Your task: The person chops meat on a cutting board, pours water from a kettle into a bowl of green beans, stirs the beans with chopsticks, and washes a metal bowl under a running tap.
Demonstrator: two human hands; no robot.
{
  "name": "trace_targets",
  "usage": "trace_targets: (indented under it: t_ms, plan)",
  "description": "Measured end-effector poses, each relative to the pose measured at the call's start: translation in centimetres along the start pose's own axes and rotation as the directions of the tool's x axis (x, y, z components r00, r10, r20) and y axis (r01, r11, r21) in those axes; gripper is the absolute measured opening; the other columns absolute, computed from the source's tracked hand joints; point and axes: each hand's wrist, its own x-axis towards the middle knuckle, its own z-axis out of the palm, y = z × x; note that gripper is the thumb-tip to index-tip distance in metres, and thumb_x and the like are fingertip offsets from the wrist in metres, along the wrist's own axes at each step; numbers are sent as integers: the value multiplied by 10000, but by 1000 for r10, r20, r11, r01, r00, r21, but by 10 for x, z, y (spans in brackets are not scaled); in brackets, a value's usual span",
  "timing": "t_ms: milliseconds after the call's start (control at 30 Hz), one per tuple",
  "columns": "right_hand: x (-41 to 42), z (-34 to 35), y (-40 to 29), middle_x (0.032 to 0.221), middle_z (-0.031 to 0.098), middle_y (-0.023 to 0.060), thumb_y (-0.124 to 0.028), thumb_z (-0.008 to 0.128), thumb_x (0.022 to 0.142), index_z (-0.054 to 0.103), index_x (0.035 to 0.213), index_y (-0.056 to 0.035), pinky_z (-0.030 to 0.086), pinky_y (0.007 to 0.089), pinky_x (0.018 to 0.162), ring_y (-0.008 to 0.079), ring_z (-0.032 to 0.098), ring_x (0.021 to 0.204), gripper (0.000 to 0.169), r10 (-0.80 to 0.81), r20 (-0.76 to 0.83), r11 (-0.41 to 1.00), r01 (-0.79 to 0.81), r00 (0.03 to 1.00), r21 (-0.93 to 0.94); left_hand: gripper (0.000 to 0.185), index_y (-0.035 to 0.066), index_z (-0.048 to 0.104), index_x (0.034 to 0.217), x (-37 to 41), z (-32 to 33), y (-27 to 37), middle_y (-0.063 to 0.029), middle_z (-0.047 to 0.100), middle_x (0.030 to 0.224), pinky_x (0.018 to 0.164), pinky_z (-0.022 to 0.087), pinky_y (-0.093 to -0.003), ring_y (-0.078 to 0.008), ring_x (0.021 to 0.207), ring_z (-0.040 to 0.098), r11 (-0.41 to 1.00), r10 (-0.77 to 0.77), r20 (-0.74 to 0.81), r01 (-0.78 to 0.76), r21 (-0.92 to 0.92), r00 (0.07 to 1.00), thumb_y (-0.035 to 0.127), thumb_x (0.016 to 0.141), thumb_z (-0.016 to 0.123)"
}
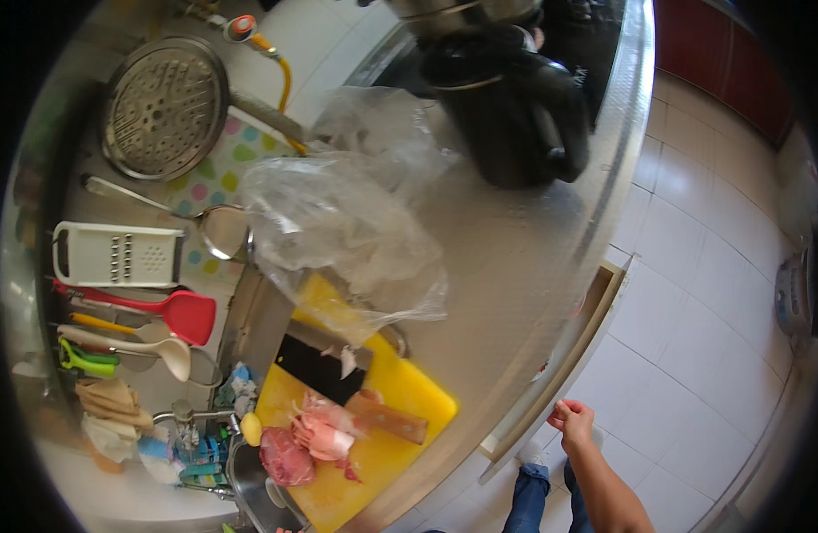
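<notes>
My right hand [572, 423], fingers curled against the thumb, is beside the outer edge of an open drawer [592, 326]; whether it touches the edge is unclear. Nothing shows in its fingers. My left hand is out of view. On the steel counter, a yellow cutting board [409, 386] bears a cleaver [323, 373] with a wooden handle, lying flat with pale scraps on its blade. Close to the handle are pale pink sliced meat [325, 426] and a darker red piece of meat [287, 456]. A crumpled clear plastic bag [355, 233] overlaps the board's far end.
A black kettle or pitcher [509, 126] stands near the stove. Left are a round perforated steel plate [165, 110], a ladle [222, 230], a white grater [119, 253] and a red spatula [189, 316]. The sink [252, 480] adjoins the board. Tiled floor [682, 320] lies right.
</notes>
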Motion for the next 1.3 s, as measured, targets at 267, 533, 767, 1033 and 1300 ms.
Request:
trace_targets:
  t_ms: [267,533,767,1033,1300]
  plan:
    - [28,56,7,728,573,82,-42,526,809,538,881,32,445,257,477,147,542,587,104,28,51,1000,-29,998,9,600,65,222,1227,-20,-19,-4,-84,347,1056,708,381,-252,-146,807,404,984,-171,-80,166,-69,982,-87,693,448]
    - [45,90,11,939,562,92,-256,499,812,477,1104,-23,450,366,696,247,545,848,374,-43,370,878,-142,928,457,610,58,194,1246,-55,-40,-33,-142,295,1224,857,366,-325,-236,1033,391,941,-337,-14,337,22,942,-29,737,517]
    - [45,92,-3,947,564,89,-297,482,812,464,1115,-47,447,363,667,240,550,826,393,-71,491,996,38,868,76,590,45,216,1233,-58,-34,3,-111,373,1111,787,394,-265,-169,898,438,862,-408,25,394,-318,913,-7,753,554]
    - [-29,24,12,575,457,37,-218,532,752,502,681,-66,450,290,428,157,448,467,171,26,376,506,312,926,-804,453,53,370,1185,-68,-75,8,-103,390,1077,742,438,-277,-183,905,472,966,-243,-104,231,-115,965,13,770,546]
    - [-57,-110,-42,717,557,51,-226,505,824,561,907,-68,436,384,553,170,512,651,186,350,57,-243,149,935,-959,421,104,458,1154,-38,-120,38,-110,400,1065,710,478,-280,-165,863,509,959,-103,-228,36,-281,968,54,754,579]
